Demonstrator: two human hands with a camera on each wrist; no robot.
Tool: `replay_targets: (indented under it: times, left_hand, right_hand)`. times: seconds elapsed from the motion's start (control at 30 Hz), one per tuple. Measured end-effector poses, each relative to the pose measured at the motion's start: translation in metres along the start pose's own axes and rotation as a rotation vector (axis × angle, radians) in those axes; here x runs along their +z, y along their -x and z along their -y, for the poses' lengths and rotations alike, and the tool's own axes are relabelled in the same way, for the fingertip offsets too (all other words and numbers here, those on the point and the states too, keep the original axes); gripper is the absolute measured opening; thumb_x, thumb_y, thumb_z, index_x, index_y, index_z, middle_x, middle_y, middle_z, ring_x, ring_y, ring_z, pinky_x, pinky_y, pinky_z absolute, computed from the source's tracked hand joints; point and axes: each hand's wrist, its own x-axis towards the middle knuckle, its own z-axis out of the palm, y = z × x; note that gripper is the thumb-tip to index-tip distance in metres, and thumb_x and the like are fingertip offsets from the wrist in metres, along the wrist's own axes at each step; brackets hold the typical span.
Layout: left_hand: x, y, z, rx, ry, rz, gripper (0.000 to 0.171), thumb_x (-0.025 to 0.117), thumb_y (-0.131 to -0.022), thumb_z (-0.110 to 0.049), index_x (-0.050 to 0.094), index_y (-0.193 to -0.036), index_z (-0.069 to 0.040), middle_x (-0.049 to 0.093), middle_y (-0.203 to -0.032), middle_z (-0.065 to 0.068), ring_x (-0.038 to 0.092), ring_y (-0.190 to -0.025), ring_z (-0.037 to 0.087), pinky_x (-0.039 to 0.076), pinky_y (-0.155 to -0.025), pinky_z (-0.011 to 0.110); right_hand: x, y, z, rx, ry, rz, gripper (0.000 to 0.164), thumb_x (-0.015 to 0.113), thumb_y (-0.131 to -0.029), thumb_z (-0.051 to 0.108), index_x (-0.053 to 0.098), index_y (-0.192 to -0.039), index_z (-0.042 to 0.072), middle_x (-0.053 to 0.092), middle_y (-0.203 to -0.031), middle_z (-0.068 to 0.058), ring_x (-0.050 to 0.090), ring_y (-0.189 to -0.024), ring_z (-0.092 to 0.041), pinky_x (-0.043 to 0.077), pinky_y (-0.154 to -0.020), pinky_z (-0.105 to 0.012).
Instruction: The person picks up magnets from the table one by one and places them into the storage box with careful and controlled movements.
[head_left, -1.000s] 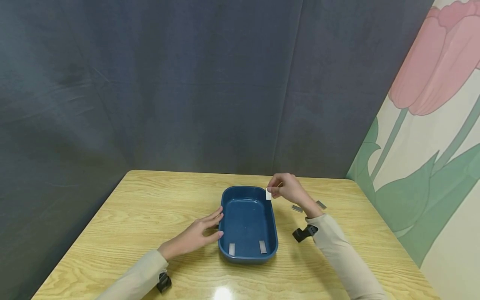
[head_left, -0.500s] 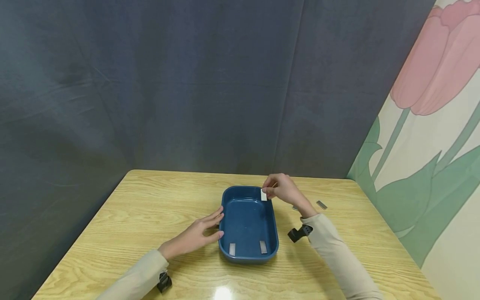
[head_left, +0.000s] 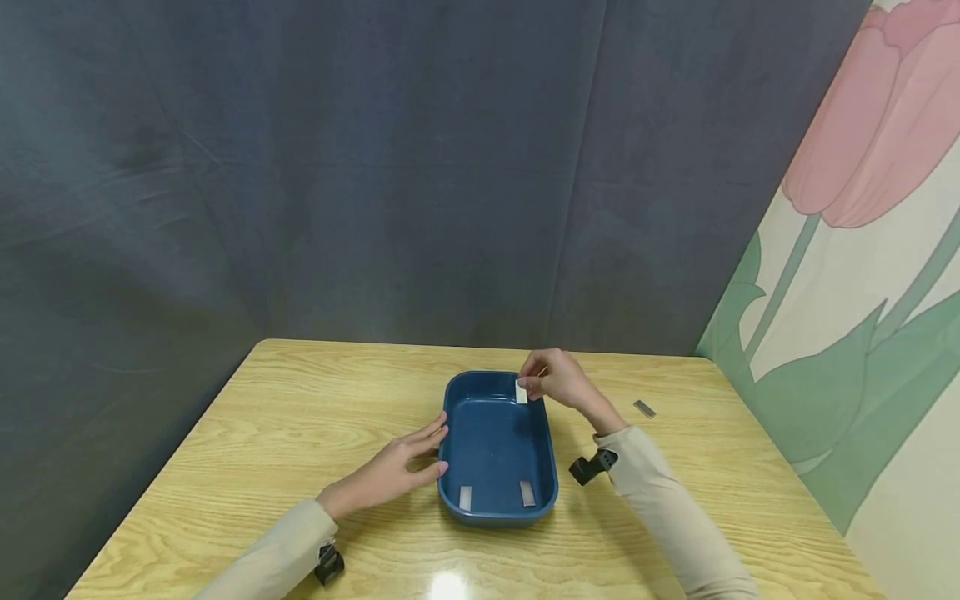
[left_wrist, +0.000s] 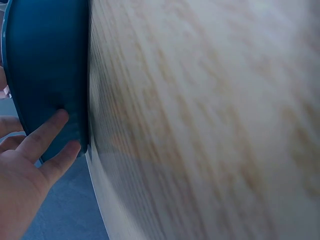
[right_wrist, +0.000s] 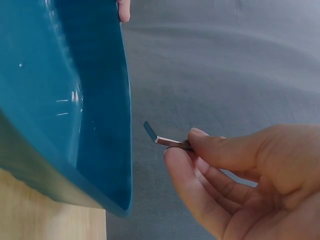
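A deep blue rectangular tray with rounded corners stands on the table. My left hand, fingers spread and fairly straight, rests its fingertips on the tray's outer left wall; the left wrist view shows two fingers against that wall. Between thumb and fingertips, my right hand pinches a small flat pale rectangular piece at the tray's far right corner. In the right wrist view this piece looks thin, with a darker part angled off its end. Two similar pieces lie inside at the near end, left and right.
One more small grey rectangular piece lies on the wooden table, right of the right wrist. Dark grey cloth hangs behind the table. A wall with painted tulips borders the right side.
My right hand has moved slightly left with the piece, in over the tray's far right corner. A second loose piece on the table has become hidden behind the right arm. My left hand stays put.
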Motion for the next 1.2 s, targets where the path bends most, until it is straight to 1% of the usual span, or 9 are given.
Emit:
replay_targets:
  times: [0.1,0.33,0.63,0.7,0.8,0.97,1.13,1.2]
  left_hand:
    - [0.000,0.000,0.001,0.002,-0.003,-0.001,0.070,0.056,-0.101,-0.043,0.031,-0.154,-0.004,0.015,-0.164,0.005,0.037,-0.139,0.019,0.033,-0.111,0.047]
    - [0.001,0.000,0.002,0.003,-0.023,-0.014,0.072,0.055,-0.101,-0.047,0.032,-0.154,-0.004,0.016,-0.164,0.003,0.027,-0.144,0.020,0.031,-0.112,0.048]
    - [0.000,0.001,-0.001,-0.003,-0.007,-0.009,0.071,0.055,-0.101,-0.045,0.032,-0.154,-0.004,0.015,-0.164,0.003,0.028,-0.143,0.019,0.030,-0.113,0.048]
    - [0.000,0.001,-0.001,-0.005,-0.008,-0.008,0.071,0.055,-0.101,-0.045,0.032,-0.154,-0.004,0.015,-0.164,0.003,0.026,-0.144,0.019,0.030,-0.113,0.048]
    - [0.000,0.001,-0.001,-0.006,-0.009,-0.006,0.072,0.055,-0.101,-0.046,0.032,-0.154,-0.004,0.015,-0.164,0.002,0.024,-0.145,0.019,0.030,-0.113,0.047]
    - [0.000,0.001,-0.001,-0.006,-0.007,-0.006,0.071,0.055,-0.101,-0.046,0.032,-0.154,-0.004,0.015,-0.164,0.003,0.027,-0.144,0.019,0.030,-0.113,0.047]
    - [-0.001,0.002,-0.001,-0.010,-0.010,-0.005,0.072,0.054,-0.101,-0.048,0.032,-0.154,-0.004,0.015,-0.164,0.003,0.026,-0.144,0.020,0.030,-0.113,0.047]
    - [-0.001,0.002,-0.001,-0.011,-0.010,-0.004,0.072,0.055,-0.101,-0.047,0.031,-0.154,-0.005,0.015,-0.164,0.003,0.027,-0.144,0.020,0.031,-0.113,0.048]
  right_hand:
    - [0.002,-0.001,-0.002,-0.001,-0.001,0.007,0.005,0.070,-0.090,-0.002,0.067,-0.091,-0.006,0.066,-0.079,-0.010,0.067,-0.066,-0.022,0.059,-0.069,-0.049]
    - [0.006,-0.002,-0.003,0.009,-0.015,0.011,0.003,0.070,-0.089,-0.005,0.067,-0.091,-0.005,0.066,-0.079,-0.010,0.068,-0.066,-0.022,0.059,-0.069,-0.050]
    - [0.010,-0.002,-0.005,0.016,-0.035,0.026,0.005,0.069,-0.091,-0.002,0.067,-0.091,-0.006,0.066,-0.079,-0.011,0.068,-0.066,-0.023,0.059,-0.069,-0.050]
    - [0.010,-0.002,-0.006,0.015,-0.034,0.028,0.002,0.069,-0.090,-0.004,0.067,-0.091,-0.005,0.066,-0.079,-0.012,0.068,-0.066,-0.023,0.059,-0.068,-0.050]
    - [0.012,-0.002,-0.006,0.023,-0.025,0.027,0.003,0.069,-0.090,-0.003,0.067,-0.091,-0.006,0.066,-0.079,-0.012,0.068,-0.065,-0.022,0.059,-0.068,-0.049]
    - [0.014,-0.003,-0.009,0.036,-0.013,0.026,0.005,0.069,-0.091,-0.002,0.067,-0.091,-0.007,0.066,-0.079,-0.011,0.067,-0.065,-0.020,0.059,-0.069,-0.049]
    - [0.017,-0.004,-0.011,0.043,-0.030,0.027,0.005,0.069,-0.090,-0.004,0.066,-0.091,-0.007,0.065,-0.078,-0.010,0.068,-0.065,-0.023,0.059,-0.070,-0.051]
    - [0.018,-0.004,-0.012,0.033,-0.034,0.031,0.004,0.068,-0.091,-0.004,0.066,-0.092,-0.007,0.065,-0.078,-0.010,0.068,-0.066,-0.025,0.059,-0.069,-0.050]
